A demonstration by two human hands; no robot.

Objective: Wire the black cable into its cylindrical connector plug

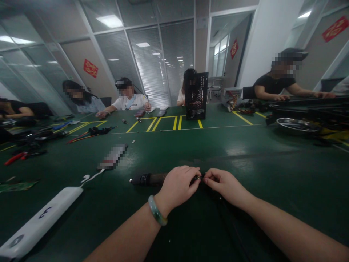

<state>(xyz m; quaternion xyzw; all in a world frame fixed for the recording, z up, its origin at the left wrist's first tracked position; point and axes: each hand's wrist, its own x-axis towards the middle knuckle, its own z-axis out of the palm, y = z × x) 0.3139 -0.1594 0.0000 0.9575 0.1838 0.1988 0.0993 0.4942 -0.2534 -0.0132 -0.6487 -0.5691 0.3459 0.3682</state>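
My left hand (178, 187), with a green bangle (157, 211) on its wrist, is closed around a small dark part (199, 178) that shows a brass-coloured spot at its end. Close to its right, the thumb and fingertips of my right hand (225, 185) are pinched together at that part. What lies between them is too small to make out. Behind my left hand a dark electric screwdriver (144, 179) lies on the green table, its tip to the left and its rear hidden by the hand. A long black strip (229, 225) stretches from below my right hand toward me.
A white power bank-like device (43, 218) marked 3 is cabled to a phone-like slab (113, 157) at left. Red-handled pliers (16, 158), tangled cables (92, 133) and a circuit board (17, 186) lie beyond. A black computer-case frame (196, 96), a metal bowl (297, 124) and several people are across the table.
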